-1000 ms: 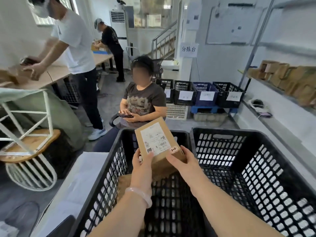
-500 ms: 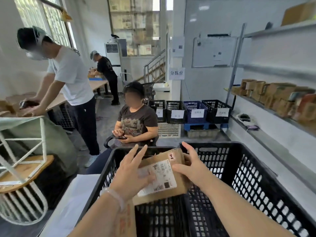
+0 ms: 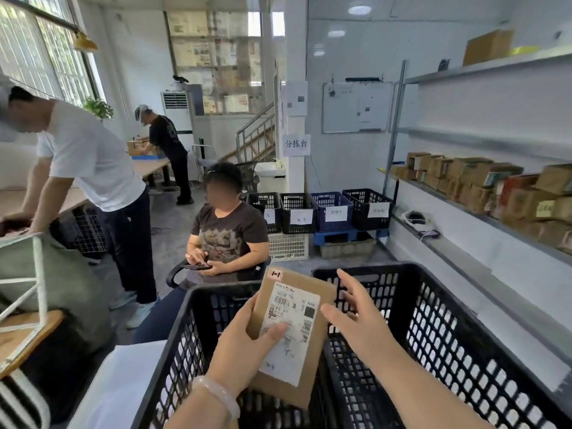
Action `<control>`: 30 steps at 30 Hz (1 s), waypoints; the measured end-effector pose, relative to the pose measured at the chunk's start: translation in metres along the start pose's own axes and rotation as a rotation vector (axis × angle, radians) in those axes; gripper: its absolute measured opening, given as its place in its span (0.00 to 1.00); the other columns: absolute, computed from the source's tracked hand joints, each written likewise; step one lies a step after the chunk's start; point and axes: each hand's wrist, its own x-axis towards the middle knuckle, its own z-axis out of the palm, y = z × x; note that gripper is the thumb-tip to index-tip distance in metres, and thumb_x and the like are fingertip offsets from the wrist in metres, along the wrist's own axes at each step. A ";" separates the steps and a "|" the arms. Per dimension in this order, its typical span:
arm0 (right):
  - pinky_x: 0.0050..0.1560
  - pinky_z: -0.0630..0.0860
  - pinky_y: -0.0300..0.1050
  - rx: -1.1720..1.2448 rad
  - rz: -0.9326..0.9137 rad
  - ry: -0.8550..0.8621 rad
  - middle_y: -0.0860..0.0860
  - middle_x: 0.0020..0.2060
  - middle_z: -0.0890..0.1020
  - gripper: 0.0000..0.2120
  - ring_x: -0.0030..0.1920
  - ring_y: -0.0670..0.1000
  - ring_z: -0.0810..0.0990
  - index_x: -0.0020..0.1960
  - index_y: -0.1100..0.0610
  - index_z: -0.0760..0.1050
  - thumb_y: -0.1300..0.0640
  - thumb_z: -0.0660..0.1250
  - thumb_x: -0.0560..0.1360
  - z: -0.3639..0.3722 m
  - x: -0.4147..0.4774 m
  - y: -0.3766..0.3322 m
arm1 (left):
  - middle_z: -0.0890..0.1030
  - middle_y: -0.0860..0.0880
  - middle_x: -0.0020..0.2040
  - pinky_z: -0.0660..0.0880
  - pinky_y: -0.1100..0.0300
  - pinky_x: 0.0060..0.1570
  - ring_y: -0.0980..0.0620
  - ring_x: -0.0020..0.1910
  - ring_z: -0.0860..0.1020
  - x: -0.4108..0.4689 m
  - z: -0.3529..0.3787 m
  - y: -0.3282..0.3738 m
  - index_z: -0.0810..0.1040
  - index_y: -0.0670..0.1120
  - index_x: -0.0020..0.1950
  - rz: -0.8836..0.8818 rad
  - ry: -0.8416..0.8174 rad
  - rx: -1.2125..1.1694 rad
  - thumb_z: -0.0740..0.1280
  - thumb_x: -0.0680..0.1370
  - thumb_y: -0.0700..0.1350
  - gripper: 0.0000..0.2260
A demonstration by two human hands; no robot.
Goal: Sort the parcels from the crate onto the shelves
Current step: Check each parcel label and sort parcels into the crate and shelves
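Far on the left I saw a person in a white shirt [image 3: 89,156] bent over a table [image 3: 18,199]. Next came a seated person [image 3: 229,233] with a phone [image 3: 198,267] in their hands. Down in front, the left hand [image 3: 244,345] gripped the brown parcel [image 3: 288,354], with its thumb pressed on the white label [image 3: 297,308] and its fingers tucked behind. The parcel stood up on its end, tipped a little, over the spot where two black crates met, the left crate [image 3: 185,329] and the right crate [image 3: 448,320]. The right hand [image 3: 356,317] was just beside the parcel's right edge, with fingers loose and spread, and it held nothing. I could not tell if its thumb touched the parcel. On the right wall, the shelves [image 3: 464,209] held many brown boxes [image 3: 476,178].
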 end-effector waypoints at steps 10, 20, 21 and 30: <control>0.45 0.74 0.26 0.002 0.014 0.322 0.26 0.59 0.68 0.36 0.57 0.23 0.67 0.64 0.24 0.51 0.51 0.71 0.74 -0.057 -0.042 0.001 | 0.77 0.65 0.59 0.77 0.63 0.55 0.68 0.54 0.77 0.030 0.107 0.051 0.60 0.63 0.73 0.204 -0.150 -0.086 0.74 0.72 0.57 0.34; 0.43 0.75 0.29 -0.042 0.002 0.773 0.30 0.59 0.72 0.28 0.58 0.31 0.72 0.64 0.31 0.61 0.53 0.71 0.74 -0.234 -0.138 0.004 | 0.65 0.64 0.70 0.66 0.82 0.51 0.78 0.63 0.62 -0.031 0.294 0.127 0.50 0.82 0.64 0.573 -0.530 -0.016 0.69 0.78 0.52 0.34; 0.44 0.77 0.31 -0.055 0.008 0.807 0.31 0.59 0.72 0.29 0.59 0.33 0.72 0.64 0.30 0.61 0.54 0.71 0.74 -0.255 -0.149 0.005 | 0.65 0.63 0.71 0.67 0.81 0.54 0.76 0.64 0.63 -0.040 0.316 0.137 0.51 0.84 0.62 0.596 -0.557 -0.036 0.70 0.77 0.51 0.35; 0.65 0.72 0.50 -0.376 0.073 0.970 0.36 0.65 0.71 0.34 0.64 0.38 0.70 0.71 0.30 0.55 0.49 0.70 0.75 -0.448 -0.252 -0.007 | 0.65 0.69 0.67 0.67 0.75 0.57 0.65 0.67 0.66 -0.130 0.506 0.225 0.56 0.80 0.65 0.691 -0.684 -0.235 0.76 0.73 0.46 0.38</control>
